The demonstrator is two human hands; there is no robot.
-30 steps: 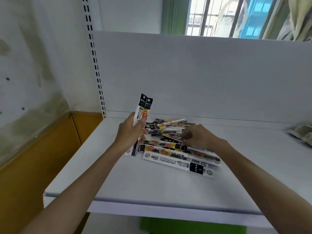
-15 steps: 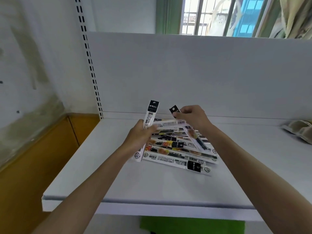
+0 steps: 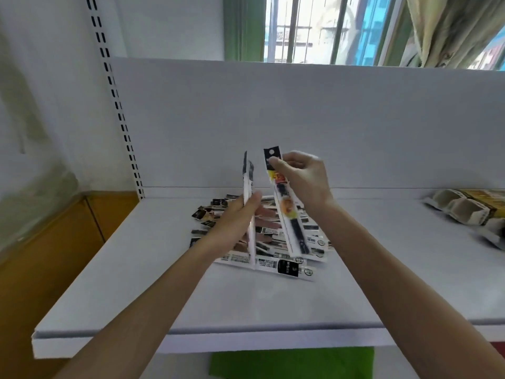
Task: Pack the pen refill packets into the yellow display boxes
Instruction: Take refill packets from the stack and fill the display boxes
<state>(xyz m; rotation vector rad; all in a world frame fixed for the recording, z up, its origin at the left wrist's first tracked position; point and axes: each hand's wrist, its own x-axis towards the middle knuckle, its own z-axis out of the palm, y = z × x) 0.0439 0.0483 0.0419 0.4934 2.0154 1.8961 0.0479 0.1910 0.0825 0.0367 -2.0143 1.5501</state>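
Packets in both hands above the pile

Hands first. We see the left hand (image 3: 236,225) raised over the shelf (image 3: 131,283), fingers and thumb pressed onto a thin upright bundle of packets (image 3: 249,212) seen almost edge-on; the bundle runs through the grip, its black top well above the thumb and its lower end reaching down below the palm. How many packets are in it we cannot tell — the edge view and blur hide that.

The right hand (image 3: 306,179) is higher and just to the right, thumb and fingertips pinching a single refill packet (image 3: 287,203) near its black header with the round hang hole. That packet hangs tilted from the pinch, lower end down and slightly right, clear of the shelf and in front of the heap. The two held items stand close, tops near each other, not touching as far as we can see.

Under both hands lies the loose pile of packets (image 3: 284,262), fanned across the middle of the white shelf, some labels and barcodes face up — the nearest one lies flat toward the front edge.

At the right edge of the shelf sits a blurred yellow display box (image 3: 472,206) with pale compartments, well apart from the pile and from both hands. White back panel (image 3: 300,119) behind; window bars above it.
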